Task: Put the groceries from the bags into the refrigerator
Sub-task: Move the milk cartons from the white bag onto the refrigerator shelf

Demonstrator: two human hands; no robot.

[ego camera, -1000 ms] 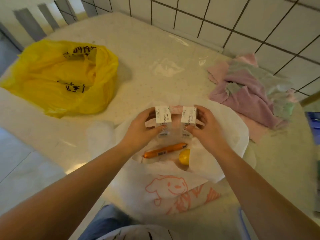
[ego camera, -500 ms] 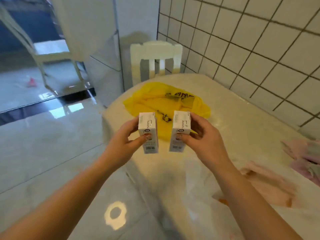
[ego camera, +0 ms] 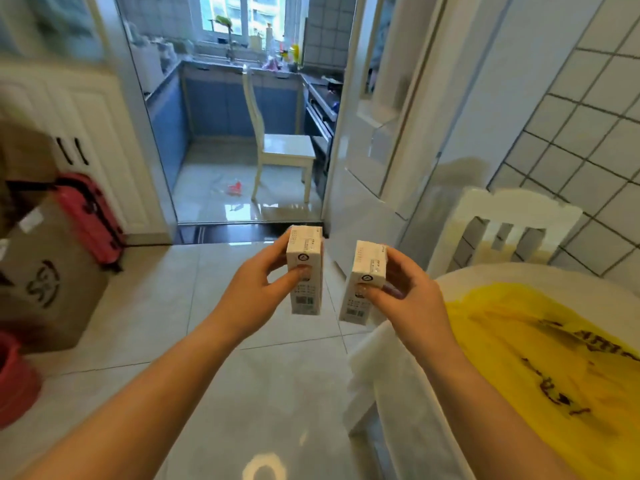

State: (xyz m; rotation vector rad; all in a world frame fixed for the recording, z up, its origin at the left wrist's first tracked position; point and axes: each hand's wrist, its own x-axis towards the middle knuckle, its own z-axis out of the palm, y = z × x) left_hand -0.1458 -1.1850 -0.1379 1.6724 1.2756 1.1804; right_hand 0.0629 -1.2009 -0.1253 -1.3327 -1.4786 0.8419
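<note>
While each grip pinches only its carton's top, left hand (ego camera: pixel 258 289) on the left carton (ego camera: pixel 304 271), right hand (ego camera: pixel 405 296) on the right carton (ego camera: pixel 365 282), both aloft beyond the table's (ego camera: pixel 446 282) edge, either could slip floorward.

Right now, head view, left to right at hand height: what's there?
Cardboard box → red suitcase → left hand → left carton → right carton → right hand → yellow bag.
</note>
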